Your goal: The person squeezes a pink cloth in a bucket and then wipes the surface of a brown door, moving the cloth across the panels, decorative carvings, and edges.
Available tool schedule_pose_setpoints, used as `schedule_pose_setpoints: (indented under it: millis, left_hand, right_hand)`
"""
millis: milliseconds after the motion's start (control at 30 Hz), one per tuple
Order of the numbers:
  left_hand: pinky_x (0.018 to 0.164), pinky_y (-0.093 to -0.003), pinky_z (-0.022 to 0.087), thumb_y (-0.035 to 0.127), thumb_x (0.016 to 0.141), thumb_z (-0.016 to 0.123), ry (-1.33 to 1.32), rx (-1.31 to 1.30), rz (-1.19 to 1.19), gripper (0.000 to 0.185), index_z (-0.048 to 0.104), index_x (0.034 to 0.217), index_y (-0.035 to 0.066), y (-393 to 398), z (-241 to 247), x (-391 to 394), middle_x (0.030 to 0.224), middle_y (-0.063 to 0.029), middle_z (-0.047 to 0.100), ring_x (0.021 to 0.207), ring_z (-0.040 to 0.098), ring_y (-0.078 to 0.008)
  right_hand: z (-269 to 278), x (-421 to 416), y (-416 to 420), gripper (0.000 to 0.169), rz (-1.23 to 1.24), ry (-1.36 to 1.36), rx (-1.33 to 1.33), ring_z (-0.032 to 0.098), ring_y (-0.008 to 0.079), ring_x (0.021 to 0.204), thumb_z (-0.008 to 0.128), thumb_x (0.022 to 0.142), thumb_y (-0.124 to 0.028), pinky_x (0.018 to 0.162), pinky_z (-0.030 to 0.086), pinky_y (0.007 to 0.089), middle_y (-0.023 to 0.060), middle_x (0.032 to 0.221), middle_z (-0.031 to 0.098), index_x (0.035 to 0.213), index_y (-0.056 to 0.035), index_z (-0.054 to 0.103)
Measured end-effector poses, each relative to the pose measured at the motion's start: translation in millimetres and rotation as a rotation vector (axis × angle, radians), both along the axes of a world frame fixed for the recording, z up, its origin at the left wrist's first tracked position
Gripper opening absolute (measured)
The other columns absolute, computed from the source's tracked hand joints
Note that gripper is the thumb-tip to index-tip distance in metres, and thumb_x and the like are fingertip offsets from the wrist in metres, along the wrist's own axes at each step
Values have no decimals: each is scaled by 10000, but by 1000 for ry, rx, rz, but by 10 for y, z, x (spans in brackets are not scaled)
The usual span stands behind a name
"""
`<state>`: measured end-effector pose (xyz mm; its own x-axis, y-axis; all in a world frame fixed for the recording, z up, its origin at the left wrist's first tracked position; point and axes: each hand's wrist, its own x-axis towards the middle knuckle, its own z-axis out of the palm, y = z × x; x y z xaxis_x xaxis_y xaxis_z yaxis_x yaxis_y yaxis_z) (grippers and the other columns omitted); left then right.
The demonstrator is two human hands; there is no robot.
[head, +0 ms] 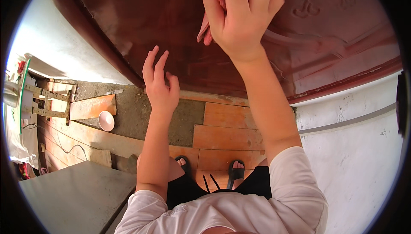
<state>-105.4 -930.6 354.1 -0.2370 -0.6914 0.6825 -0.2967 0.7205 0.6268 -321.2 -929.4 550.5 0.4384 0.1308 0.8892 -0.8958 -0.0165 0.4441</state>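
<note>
At the top of the view my right hand [245, 15] grips a crumpled pink-red cloth [207, 31], against or just in front of a glossy dark red door or panel [192, 63]; whether they touch cannot be told. Raised moulded shapes [306, 9] show on the panel's right side. Lower and to the left, my left hand [161, 86] is raised with fingers apart and nothing in it, near the panel's lower left part.
White walls [346, 157] flank the panel. Orange floor tiles [228, 137] adjoin bare concrete. A pale bowl [106, 121] sits on the floor at left, near a wooden frame [54, 102] and a cable [65, 150]. A grey-topped surface [80, 195] stands at lower left.
</note>
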Motion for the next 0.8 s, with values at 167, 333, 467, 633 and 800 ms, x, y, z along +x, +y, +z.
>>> schedule_pose_setpoints:
  millis: [167, 333, 467, 633, 800]
  left_hand:
    - [1216, -482, 468, -99, 870, 576, 1, 15, 28, 621, 685, 1470, 17, -37, 37, 90, 1657, -172, 540, 1546, 490, -408]
    - [1215, -484, 468, -97, 878, 566, -18, -2, 44, 607, 687, 1463, 12, -101, 0, 161, 1660, -171, 534, 1542, 491, -402]
    - [1212, -483, 470, -97, 886, 563, -15, 32, 60, 596, 688, 1459, 7, -140, 1, 168, 1657, -169, 534, 1523, 505, -392]
    - [1117, -425, 519, -98, 911, 557, 25, 12, 78, 581, 683, 1467, 16, -220, -10, 162, 1643, -160, 549, 1483, 539, -361]
    - [1102, -405, 527, -95, 933, 544, 23, 23, 92, 591, 661, 1501, 14, -268, -50, 153, 1667, -163, 539, 1491, 544, -359]
  right_hand:
    - [177, 134, -394, 371, 92, 140, -135, 681, 275, 1100, 834, 838, -33, 943, 569, 377, 79, 1182, 742, 1209, -46, 827]
    - [7, 214, -412, 313, 102, 124, 61, 706, 284, 1248, 756, 935, -65, 1066, 598, 393, 108, 1298, 758, 1242, -39, 808]
    - [-240, 195, -425, 352, 65, 112, 176, 684, 297, 1351, 703, 982, -75, 1143, 579, 406, 136, 1391, 750, 1324, -26, 774]
    - [-551, 320, -61, 394, -81, 101, 572, 671, 296, 1375, 705, 975, -85, 1167, 565, 398, 149, 1435, 731, 1362, -27, 757]
    - [-1397, 207, -229, 490, -134, 124, 664, 593, 253, 1496, 576, 1049, -191, 1233, 474, 429, 71, 1603, 650, 1508, -45, 666]
